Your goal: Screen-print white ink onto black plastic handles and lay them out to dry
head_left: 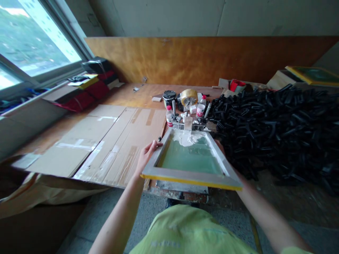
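Observation:
A screen printing frame, grey with a yellow front edge and green mesh, tilts up in front of me from the clamp at its back. White ink lies on the mesh's far end, and a squeegee with a pale, smeared face stands in it. My left hand is closed at the frame's left side, thumb and fingers against its edge. Just past the fingertips shows a small black piece. Along the right side is my right hand, its fingers mostly hidden behind the frame.
Flattened cardboard covers the table on the left. A large heap of black plastic parts lies on the right. Behind the clamp stand a black tub, a roll of tape, red-capped bottles and a cup.

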Demonstrator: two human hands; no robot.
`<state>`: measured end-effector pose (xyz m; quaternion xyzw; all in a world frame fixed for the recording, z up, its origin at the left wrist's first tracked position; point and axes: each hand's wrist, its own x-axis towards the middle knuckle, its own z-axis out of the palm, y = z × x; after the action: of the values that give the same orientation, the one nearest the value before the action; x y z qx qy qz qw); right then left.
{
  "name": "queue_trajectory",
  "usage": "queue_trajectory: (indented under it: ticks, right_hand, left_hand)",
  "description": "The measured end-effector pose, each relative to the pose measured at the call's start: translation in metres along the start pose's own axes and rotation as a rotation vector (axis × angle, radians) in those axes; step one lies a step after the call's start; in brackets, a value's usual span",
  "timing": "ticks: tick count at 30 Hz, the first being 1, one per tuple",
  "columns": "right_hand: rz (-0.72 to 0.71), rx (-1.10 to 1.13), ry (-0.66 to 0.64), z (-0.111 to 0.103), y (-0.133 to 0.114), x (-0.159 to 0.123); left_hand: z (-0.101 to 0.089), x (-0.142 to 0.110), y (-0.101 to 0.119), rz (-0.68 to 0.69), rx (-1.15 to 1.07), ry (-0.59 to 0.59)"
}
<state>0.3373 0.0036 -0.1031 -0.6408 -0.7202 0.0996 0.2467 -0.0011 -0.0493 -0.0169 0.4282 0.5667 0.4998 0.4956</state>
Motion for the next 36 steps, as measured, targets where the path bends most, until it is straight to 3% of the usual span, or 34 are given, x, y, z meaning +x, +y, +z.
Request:
queue_trajectory:
  ticks: [2,5,7,10,13,19,23,27,29,32,36]
  right_hand:
    - [-0.010,0.010,0.074,-0.015,0.004,0.017]
    - [-0.180,0.033,0.164,-0.016,-0.026,0.048]
    - [-0.299,-0.016,0.104,-0.004,-0.058,0.067]
    - [-0.308,-0.165,-0.126,0.016,-0.092,0.084]
    - [-0.261,-0.269,-0.284,0.023,-0.095,0.088]
    - [-0.177,-0.348,-0.171,0.027,-0.082,0.067]
    - [-0.423,-0.261,-0.238,0.029,-0.089,0.031]
    - [-0.713,-0.175,-0.358,0.013,-0.085,0.010]
    - [-0.725,-0.138,-0.379,0.007,-0.084,0.014]
    - [-0.624,-0.149,-0.300,0.009,-0.084,0.022]
    - [-0.653,-0.189,-0.242,0.018,-0.080,0.007]
  left_hand:
    - [-0.007,-0.013,-0.031,-0.118,0.054,-0.061]
    - [-0.010,-0.019,-0.080,-0.209,0.049,-0.105]
    - [-0.009,-0.017,-0.106,-0.208,0.079,-0.097]
    - [-0.008,-0.012,-0.127,-0.173,0.169,-0.083]
    - [-0.009,-0.010,-0.132,-0.148,0.233,-0.070]
    - [-0.009,-0.009,-0.131,-0.176,0.208,-0.078]
    - [-0.008,-0.008,-0.134,-0.179,0.180,-0.097]
    - [-0.009,-0.008,-0.136,-0.169,0.190,-0.086]
    - [-0.009,-0.009,-0.135,-0.170,0.185,-0.078]
    - [-0.008,-0.010,-0.131,-0.172,0.166,-0.068]
    - [-0.006,-0.011,-0.128,-0.174,0.157,-0.059]
